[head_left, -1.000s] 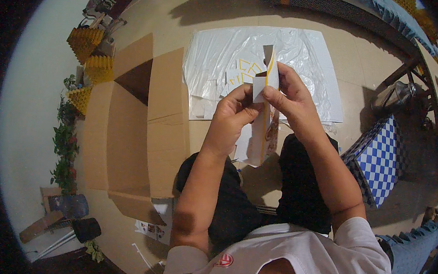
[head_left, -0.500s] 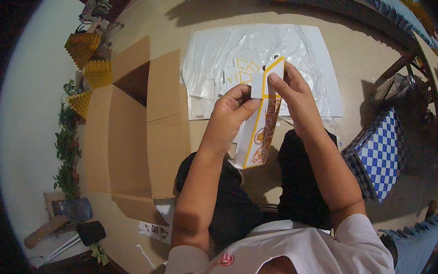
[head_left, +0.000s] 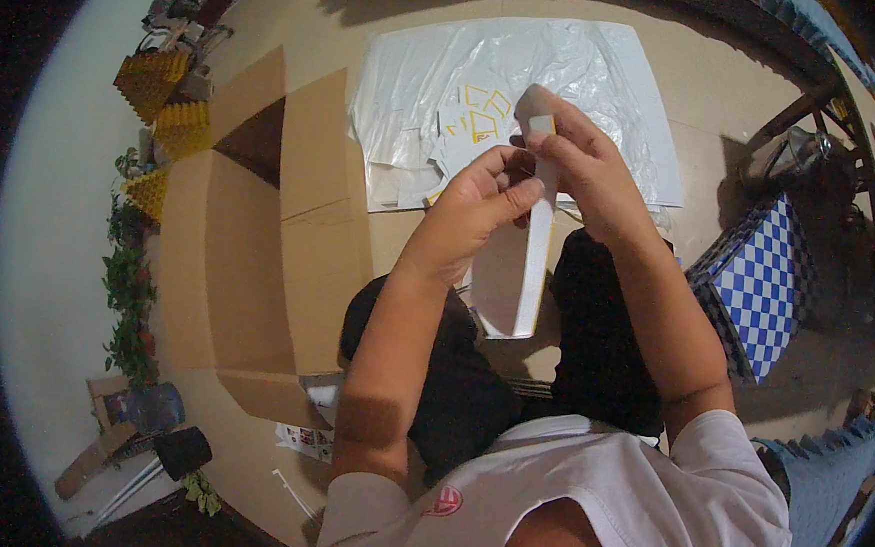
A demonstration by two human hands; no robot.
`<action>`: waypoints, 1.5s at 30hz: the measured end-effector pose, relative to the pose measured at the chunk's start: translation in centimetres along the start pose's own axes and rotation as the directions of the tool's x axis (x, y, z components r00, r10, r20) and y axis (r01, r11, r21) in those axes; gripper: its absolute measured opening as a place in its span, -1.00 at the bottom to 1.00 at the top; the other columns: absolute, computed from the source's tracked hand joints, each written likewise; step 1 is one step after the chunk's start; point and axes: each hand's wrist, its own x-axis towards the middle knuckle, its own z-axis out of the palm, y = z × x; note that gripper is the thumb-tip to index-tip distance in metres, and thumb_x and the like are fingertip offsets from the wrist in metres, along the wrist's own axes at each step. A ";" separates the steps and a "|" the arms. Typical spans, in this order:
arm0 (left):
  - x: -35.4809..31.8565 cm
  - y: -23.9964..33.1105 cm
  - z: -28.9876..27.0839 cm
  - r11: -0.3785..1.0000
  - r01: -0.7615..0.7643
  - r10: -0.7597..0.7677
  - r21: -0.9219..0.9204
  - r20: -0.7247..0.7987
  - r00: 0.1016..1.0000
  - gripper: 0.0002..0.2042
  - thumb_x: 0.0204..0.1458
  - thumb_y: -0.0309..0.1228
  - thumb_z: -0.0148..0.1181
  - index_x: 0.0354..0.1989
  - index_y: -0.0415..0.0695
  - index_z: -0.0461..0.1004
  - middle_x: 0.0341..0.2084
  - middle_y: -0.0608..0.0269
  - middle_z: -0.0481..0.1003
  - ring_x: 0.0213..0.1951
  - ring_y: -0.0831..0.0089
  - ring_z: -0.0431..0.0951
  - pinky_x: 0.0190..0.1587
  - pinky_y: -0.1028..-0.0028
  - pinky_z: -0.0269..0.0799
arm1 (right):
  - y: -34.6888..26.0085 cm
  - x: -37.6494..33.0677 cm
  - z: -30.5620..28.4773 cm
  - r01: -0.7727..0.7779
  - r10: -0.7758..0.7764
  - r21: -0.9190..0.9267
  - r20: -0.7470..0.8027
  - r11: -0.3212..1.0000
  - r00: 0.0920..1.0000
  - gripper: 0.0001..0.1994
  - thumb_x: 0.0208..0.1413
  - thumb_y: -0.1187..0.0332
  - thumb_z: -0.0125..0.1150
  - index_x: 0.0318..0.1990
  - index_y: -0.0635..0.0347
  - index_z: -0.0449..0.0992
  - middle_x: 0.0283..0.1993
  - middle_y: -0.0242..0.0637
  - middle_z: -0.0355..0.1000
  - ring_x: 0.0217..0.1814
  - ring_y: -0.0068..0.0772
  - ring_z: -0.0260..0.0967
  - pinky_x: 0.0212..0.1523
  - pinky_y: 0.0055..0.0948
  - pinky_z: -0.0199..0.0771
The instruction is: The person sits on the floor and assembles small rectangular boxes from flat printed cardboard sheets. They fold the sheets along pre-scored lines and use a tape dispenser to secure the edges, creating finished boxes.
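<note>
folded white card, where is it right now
In the head view, the folded white card is just right of centre, held by the left hand and right hand.

It looks like a home — tiled floor [head_left: 707, 125], leafy plant [head_left: 129, 320] (beside a pale wall [head_left: 56, 200]), ruffled blue cloth [head_left: 825, 488].

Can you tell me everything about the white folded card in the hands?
The white folded card looks like thin cardboard: long, creased lengthwise, with a narrow bright strip beside a broader, shaded face. A little yellow shows along its right edge. The left hand and right hand pinch its far end, partly hiding it. In the picture, its near end shows between the black trouser legs.
</note>
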 end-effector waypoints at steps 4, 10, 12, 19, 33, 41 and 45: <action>-0.4 -0.3 0.4 0.953 0.018 -0.012 0.302 -0.021 1.000 -0.72 0.01 -0.42 0.27 -0.11 -0.19 0.45 -0.27 0.36 0.48 -0.21 0.57 0.44 -0.07 0.53 0.33 | -0.6 0.2 -0.3 0.054 -0.052 0.025 -0.067 0.998 0.996 -0.44 0.13 0.26 0.18 0.27 0.20 0.23 0.07 -0.22 0.38 0.12 -0.37 0.36 0.11 -0.36 0.35; -0.2 -0.4 0.9 0.976 -0.085 0.099 0.200 -0.060 0.993 -0.79 0.03 -0.53 0.20 -0.13 -0.22 0.45 -0.28 0.30 0.48 -0.22 0.56 0.43 -0.05 0.51 0.34 | -1.1 0.3 -1.1 0.117 -0.103 -0.087 0.159 0.989 0.982 -0.56 0.11 0.29 0.20 0.15 0.19 0.41 0.12 -0.21 0.39 0.14 -0.40 0.34 0.18 -0.39 0.27; -0.1 -0.8 0.4 0.979 -0.113 0.130 0.173 -0.091 0.987 -0.79 0.05 -0.53 0.17 -0.12 -0.23 0.45 -0.28 0.29 0.48 -0.21 0.56 0.43 -0.05 0.51 0.35 | -0.6 0.5 -1.4 0.142 -0.108 -0.149 0.218 0.979 0.970 -0.60 0.13 0.24 0.18 0.10 0.19 0.46 0.09 -0.23 0.43 0.14 -0.41 0.32 0.19 -0.40 0.24; -0.2 -0.8 0.0 0.987 -0.106 0.122 0.120 -0.130 0.984 -0.80 0.09 -0.49 0.16 -0.13 -0.28 0.45 -0.30 0.27 0.48 -0.26 0.55 0.46 -0.11 0.52 0.40 | -0.8 0.2 -1.6 0.147 -0.091 -0.202 0.264 0.968 0.960 -0.62 0.14 0.30 0.12 0.11 0.20 0.46 0.10 -0.18 0.42 0.16 -0.37 0.31 0.20 -0.38 0.23; 0.3 -1.5 -0.1 1.000 -0.021 0.022 0.004 -0.213 0.977 -0.82 0.07 -0.41 0.22 -0.20 -0.23 0.47 -0.38 0.29 0.53 -0.36 0.56 0.50 -0.25 0.56 0.42 | -0.6 0.6 -1.8 0.100 -0.014 -0.249 0.326 0.963 0.945 -0.55 0.04 0.40 -0.08 0.11 0.30 0.43 0.07 -0.16 0.43 0.08 -0.38 0.33 0.19 -0.42 0.20; 0.4 -1.0 0.9 0.995 -0.071 0.051 -0.066 -0.265 0.963 -0.84 0.05 -0.41 0.24 -0.27 -0.22 0.50 -0.41 0.29 0.53 -0.39 0.60 0.48 -0.28 0.58 0.37 | -0.7 0.9 -1.8 0.180 -0.113 -0.127 0.415 0.975 0.903 -0.54 0.04 0.40 -0.11 0.13 0.29 0.41 0.11 -0.15 0.40 0.14 -0.39 0.28 0.22 -0.49 0.14; 0.7 -1.0 1.1 0.985 -0.149 0.117 -0.082 -0.314 0.942 -0.84 0.04 -0.42 0.23 -0.25 -0.23 0.49 -0.40 0.29 0.54 -0.39 0.58 0.50 -0.25 0.56 0.40 | -0.9 0.6 -1.9 0.093 -0.061 -0.068 0.371 0.993 0.926 -0.52 0.05 0.38 -0.14 0.15 0.32 0.38 0.15 -0.15 0.36 0.18 -0.32 0.27 0.24 -0.40 0.16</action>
